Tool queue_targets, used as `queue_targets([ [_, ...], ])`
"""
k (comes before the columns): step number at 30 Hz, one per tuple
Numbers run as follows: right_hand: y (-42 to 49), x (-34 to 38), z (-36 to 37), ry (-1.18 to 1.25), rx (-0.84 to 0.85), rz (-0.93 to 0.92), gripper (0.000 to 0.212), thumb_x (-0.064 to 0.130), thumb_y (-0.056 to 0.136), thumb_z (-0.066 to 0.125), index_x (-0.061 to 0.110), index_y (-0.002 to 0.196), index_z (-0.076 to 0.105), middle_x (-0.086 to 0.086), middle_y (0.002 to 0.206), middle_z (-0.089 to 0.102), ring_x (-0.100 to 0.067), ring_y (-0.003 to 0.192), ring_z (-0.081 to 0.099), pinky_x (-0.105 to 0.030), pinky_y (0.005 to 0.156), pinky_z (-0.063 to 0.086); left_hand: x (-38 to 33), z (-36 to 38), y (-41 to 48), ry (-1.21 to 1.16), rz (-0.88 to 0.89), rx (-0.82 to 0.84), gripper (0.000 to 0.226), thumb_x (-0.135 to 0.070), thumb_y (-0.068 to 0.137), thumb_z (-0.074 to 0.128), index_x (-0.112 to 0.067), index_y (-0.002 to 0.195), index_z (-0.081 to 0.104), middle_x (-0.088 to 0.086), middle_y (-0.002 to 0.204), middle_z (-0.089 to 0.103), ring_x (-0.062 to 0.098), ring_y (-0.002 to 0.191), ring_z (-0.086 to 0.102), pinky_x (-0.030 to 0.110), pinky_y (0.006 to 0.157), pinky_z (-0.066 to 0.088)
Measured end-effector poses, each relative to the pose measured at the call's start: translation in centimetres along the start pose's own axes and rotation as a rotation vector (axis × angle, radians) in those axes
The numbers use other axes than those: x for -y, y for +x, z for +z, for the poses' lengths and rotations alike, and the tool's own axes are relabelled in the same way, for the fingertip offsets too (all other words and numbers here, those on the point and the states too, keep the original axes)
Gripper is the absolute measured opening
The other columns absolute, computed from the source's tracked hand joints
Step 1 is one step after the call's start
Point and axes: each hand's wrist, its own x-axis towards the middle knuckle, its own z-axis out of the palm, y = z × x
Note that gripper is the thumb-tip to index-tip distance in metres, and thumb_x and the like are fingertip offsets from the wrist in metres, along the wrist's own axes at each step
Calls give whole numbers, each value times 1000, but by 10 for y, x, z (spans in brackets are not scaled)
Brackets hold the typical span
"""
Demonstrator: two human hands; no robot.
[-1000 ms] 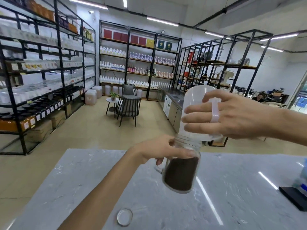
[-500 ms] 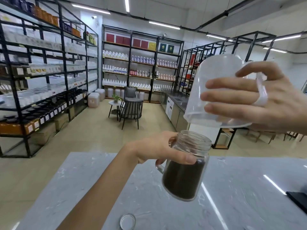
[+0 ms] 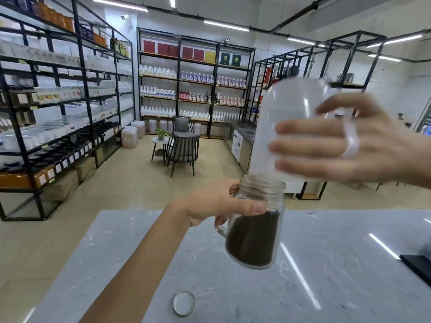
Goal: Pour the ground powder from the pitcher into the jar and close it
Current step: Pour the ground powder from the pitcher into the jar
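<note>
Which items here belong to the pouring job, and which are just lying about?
Job: glass jar with dark powder, in left hand; upturned plastic pitcher, in right hand; jar lid on the counter.
Lying about: black object at counter edge; chair; stocked shelves.

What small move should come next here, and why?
Probably set the pitcher down. The right hand holds it upside down over the jar and it looks empty; the jar in the left hand already holds dark powder. That would free a hand for the lid on the counter.
</note>
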Motion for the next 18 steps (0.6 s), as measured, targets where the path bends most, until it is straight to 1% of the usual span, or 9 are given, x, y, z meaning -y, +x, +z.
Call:
queue_targets([
  [2, -2, 3, 3, -1, 54, -35, 55, 4, 88, 67, 17, 137, 46, -7, 144, 57, -24, 136, 50, -41, 105, 31, 0, 0, 0, 16, 10, 23, 40, -53, 68, 76, -40, 106, 70, -11, 90, 69, 9, 69, 55, 19, 40, 40],
  [4, -6, 4, 6, 48, 61, 47, 58, 6, 88, 68, 16, 139, 43, -8, 145, 54, -25, 136, 48, -43, 106, 27, -1, 1, 0, 37, -4, 21, 51, -53, 68, 76, -32, 114, 68, -13, 92, 70, 4, 67, 57, 19, 40, 41],
  [8, -8, 3, 7, -46, 72, -18, 59, 1, 86, 66, 16, 139, 45, -9, 145, 56, -26, 136, 50, -42, 106, 30, -3, 0, -1, 41, -14, -7, 53, -55, 71, 73, -27, 115, 68, -14, 83, 68, 5, 60, 53, 18, 40, 40],
  [10, -12, 1, 8, -22, 37, 58, 59, 3, 86, 67, 14, 140, 45, -10, 145, 55, -26, 134, 50, -45, 102, 31, -4, 0, -2, 38, -25, -16, 57, -55, 70, 73, -27, 119, 66, -14, 87, 70, 2, 60, 54, 17, 40, 40],
  [12, -11, 3, 10, -10, -14, 68, 58, 4, 87, 68, 14, 140, 45, -9, 145, 55, -26, 134, 52, -46, 101, 32, -5, 1, -1, 32, -39, -38, 57, -57, 70, 73, -27, 119, 65, -4, 98, 71, 6, 68, 59, 17, 39, 40],
  [13, -11, 7, 11, -45, -12, 11, 60, 2, 87, 68, 15, 140, 43, -8, 146, 54, -26, 134, 52, -44, 103, 32, -5, 1, -1, 38, -39, -37, 55, -58, 72, 71, -27, 117, 66, 2, 102, 71, 13, 74, 60, 17, 39, 40],
  [15, -14, 17, 15, -64, 42, -29, 61, 2, 87, 66, 16, 142, 41, -7, 149, 52, -25, 138, 48, -41, 107, 31, -5, 3, -2, 58, -37, -18, 52, -58, 75, 70, -27, 117, 66, 2, 99, 71, 16, 77, 58, 17, 41, 40],
  [16, -18, 20, 17, 5, 73, 53, 61, 9, 88, 67, 16, 143, 41, -7, 151, 50, -24, 139, 46, -42, 109, 28, -4, 4, -3, 58, -43, -20, 52, -57, 75, 70, -28, 118, 66, -1, 96, 72, 11, 74, 58, 17, 41, 40],
  [18, -29, 25, 21, 300, 148, 408, 72, 38, 84, 69, 22, 146, 36, -4, 152, 46, -20, 139, 42, -41, 112, 21, 3, 9, -8, 34, -46, -51, 49, -55, 72, 73, -36, 116, 66, -12, 100, 74, 1, 73, 63, 15, 44, 43],
])
